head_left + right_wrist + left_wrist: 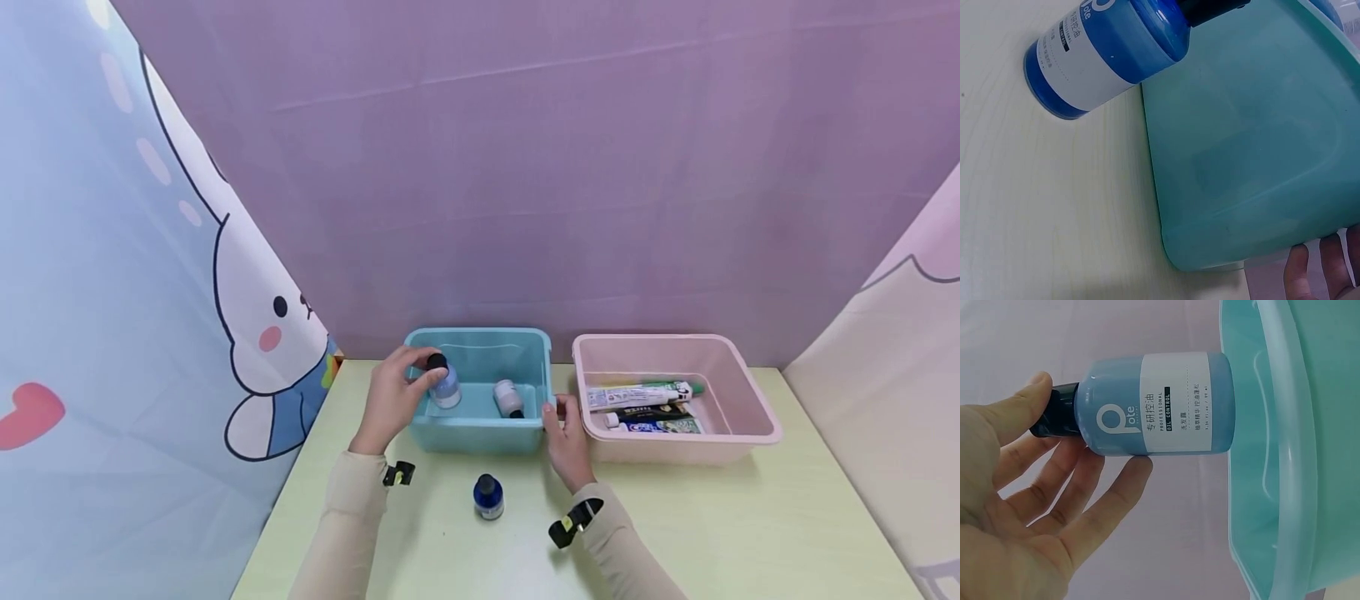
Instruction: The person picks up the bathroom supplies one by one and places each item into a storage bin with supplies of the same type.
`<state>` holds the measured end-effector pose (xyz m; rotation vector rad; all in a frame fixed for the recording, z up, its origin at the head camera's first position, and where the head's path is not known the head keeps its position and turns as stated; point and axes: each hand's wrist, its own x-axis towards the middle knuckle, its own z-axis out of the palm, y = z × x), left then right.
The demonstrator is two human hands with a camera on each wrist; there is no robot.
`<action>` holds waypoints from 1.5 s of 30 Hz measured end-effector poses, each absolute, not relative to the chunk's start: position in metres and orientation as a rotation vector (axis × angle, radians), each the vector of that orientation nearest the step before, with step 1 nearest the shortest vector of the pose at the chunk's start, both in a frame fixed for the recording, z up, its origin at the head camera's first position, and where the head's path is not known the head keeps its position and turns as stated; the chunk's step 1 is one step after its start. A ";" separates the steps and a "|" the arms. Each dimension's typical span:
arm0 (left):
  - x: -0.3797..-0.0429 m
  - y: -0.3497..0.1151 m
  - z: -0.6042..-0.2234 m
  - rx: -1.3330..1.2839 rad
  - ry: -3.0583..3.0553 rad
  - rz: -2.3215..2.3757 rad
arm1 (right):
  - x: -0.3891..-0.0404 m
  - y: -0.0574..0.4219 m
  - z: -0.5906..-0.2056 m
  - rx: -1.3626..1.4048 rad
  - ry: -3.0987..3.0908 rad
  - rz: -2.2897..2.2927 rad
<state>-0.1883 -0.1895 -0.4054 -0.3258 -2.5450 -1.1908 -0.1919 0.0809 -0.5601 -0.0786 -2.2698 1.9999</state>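
Note:
My left hand (393,396) pinches the black cap of a light blue shampoo bottle (1175,403) between thumb and fingers. That bottle is over the left part of a teal bin (480,437), its base overlapping the bin's inside in the head view. A second small bottle (507,397), pale with a dark cap, lies on its side in the bin. My right hand (568,442) holds the bin's right front corner, fingertips (1298,259) against its side wall. On the table in front of the bin stands a dark blue bottle (489,498) with a black cap.
A pink bin (675,450) stands right of the teal one and holds several tubes, among them a white toothpaste tube (637,395). Both bins sit on a pale table (810,500) against a purple cloth backdrop (525,167). A rabbit-printed cloth (112,292) hangs at the left.

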 end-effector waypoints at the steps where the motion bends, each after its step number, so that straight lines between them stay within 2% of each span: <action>1: -0.190 -0.189 -0.406 -0.323 -2.552 -1.196 | -0.192 0.081 -0.560 -0.079 -2.269 2.003; 27: -0.230 -0.189 -0.406 -0.382 -2.747 -1.011 | -0.189 0.080 -0.554 -0.054 -2.253 2.024; 45: -0.255 -0.191 -0.409 -0.312 -2.867 -0.971 | -0.190 0.081 -0.554 -0.068 -2.261 2.022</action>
